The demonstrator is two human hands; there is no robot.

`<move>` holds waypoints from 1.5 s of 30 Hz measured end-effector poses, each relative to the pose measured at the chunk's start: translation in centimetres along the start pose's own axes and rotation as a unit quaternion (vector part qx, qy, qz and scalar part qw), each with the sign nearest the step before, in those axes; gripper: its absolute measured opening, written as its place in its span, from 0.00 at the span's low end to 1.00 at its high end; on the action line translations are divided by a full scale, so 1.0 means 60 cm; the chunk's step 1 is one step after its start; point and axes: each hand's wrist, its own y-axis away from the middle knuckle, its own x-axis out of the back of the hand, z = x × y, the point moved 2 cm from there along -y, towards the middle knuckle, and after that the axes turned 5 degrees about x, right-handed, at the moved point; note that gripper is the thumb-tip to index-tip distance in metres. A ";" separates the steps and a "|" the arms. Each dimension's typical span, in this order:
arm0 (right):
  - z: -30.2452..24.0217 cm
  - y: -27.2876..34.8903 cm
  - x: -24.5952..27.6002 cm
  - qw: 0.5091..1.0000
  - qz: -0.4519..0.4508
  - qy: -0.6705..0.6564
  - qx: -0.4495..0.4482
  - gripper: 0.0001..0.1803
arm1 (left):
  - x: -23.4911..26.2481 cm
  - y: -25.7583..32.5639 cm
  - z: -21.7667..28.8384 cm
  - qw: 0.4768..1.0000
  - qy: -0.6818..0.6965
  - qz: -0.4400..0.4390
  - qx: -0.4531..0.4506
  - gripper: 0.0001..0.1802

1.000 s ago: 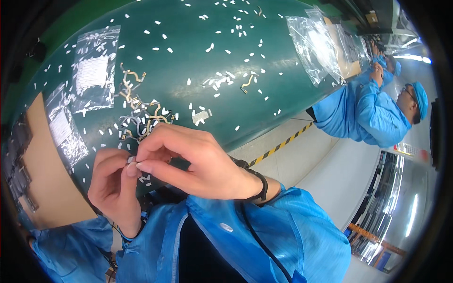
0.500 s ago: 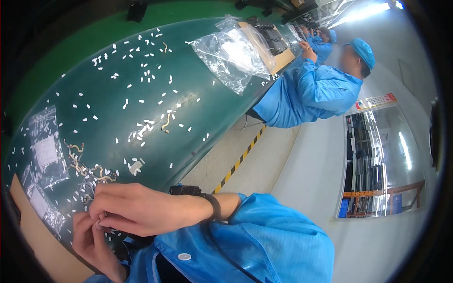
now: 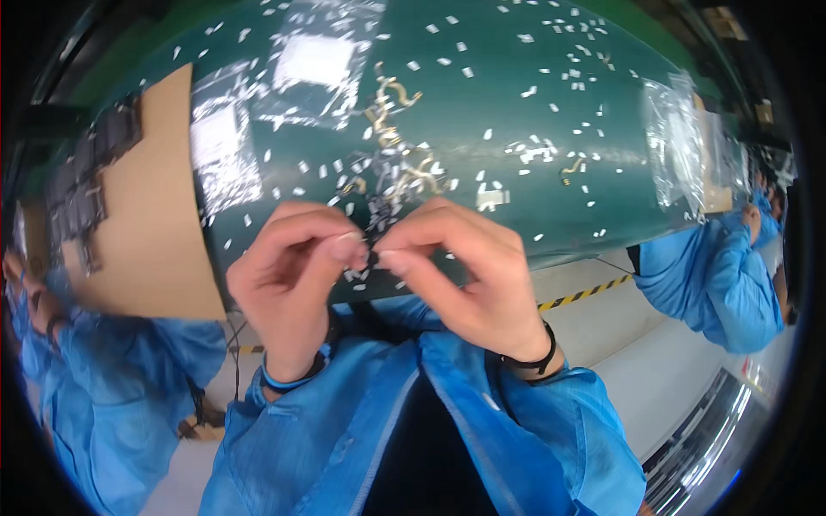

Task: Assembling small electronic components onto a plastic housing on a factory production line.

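Side by side over the near edge of the green table (image 3: 508, 82), my hands are both closed in a pinch. The thumb and fingertips of my left hand (image 3: 292, 262) press together; anything between them is too small to name. My right hand (image 3: 473, 267) pinches close beside it, fingertips almost touching the left ones, on a tiny dark thing that I cannot make out. Just beyond the fingertips lies a loose heap of gold-brown flex cables (image 3: 420, 176) with small dark parts. Small white pieces (image 3: 538, 150) are scattered all round them.
Clear plastic bags with white sheets (image 3: 314, 60) lie beyond my left hand. Further left is a cardboard sheet (image 3: 159, 215) with rows of black parts (image 3: 77, 189). Another bag (image 3: 675, 142) lies at the far right. Co-workers in blue sit left (image 3: 112, 396) and right (image 3: 714, 275).
The view has swung left and down to the table in front of me. My hands, bunched together with the right over the left before, now show side by side in mid-view.
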 end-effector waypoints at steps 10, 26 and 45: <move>0.005 0.004 -0.034 0.998 0.021 -0.059 -0.020 0.06 | 0.015 0.014 0.004 1.000 -0.004 0.008 -0.016 0.07; -0.003 0.005 -0.029 0.994 0.076 0.056 0.051 0.08 | 0.016 -0.001 0.028 0.914 -0.340 0.014 -0.222 0.07; -0.017 0.002 -0.031 0.989 0.061 0.110 0.075 0.14 | 0.021 -0.008 0.027 0.993 -0.063 -0.095 -0.031 0.09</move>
